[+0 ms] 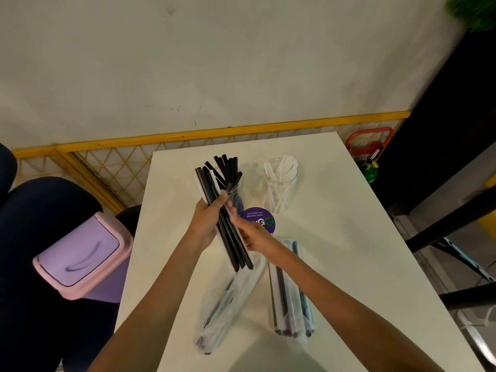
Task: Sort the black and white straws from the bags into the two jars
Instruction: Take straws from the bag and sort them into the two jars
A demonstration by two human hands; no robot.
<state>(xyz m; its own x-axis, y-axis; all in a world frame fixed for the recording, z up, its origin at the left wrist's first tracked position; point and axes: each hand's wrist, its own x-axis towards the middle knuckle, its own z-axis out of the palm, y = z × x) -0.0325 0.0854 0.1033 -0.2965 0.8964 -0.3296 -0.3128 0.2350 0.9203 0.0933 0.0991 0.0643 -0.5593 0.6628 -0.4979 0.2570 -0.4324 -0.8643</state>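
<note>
The bundle of straws [212, 187], mostly black with at least one white straw showing along its left edge, was held in the air above the table [335, 237]. Its long axis ran from 11 o'clock at the top down to 5 o'clock at the bottom. The left hand [206, 224] was wrapped round its middle from the 9 o'clock side and carried the weight. The right hand [253, 236] came in from 4 o'clock, and its fingertips [233, 212] met the bundle just above the left hand's grip. Blur hid whether they pinched a single straw or only touched it.

The black-straw jar [237, 185] stood right behind the bundle's upper end, at 12 o'clock from the hands, so a black straw probably needed only a short push along its own length. The white-straw jar [281, 189] stood at 2 o'clock, nearer the right hand.

One bag [228, 299] lay at 6 o'clock and the other bag [291, 291] at 5 o'clock, both with straws still inside.
</note>
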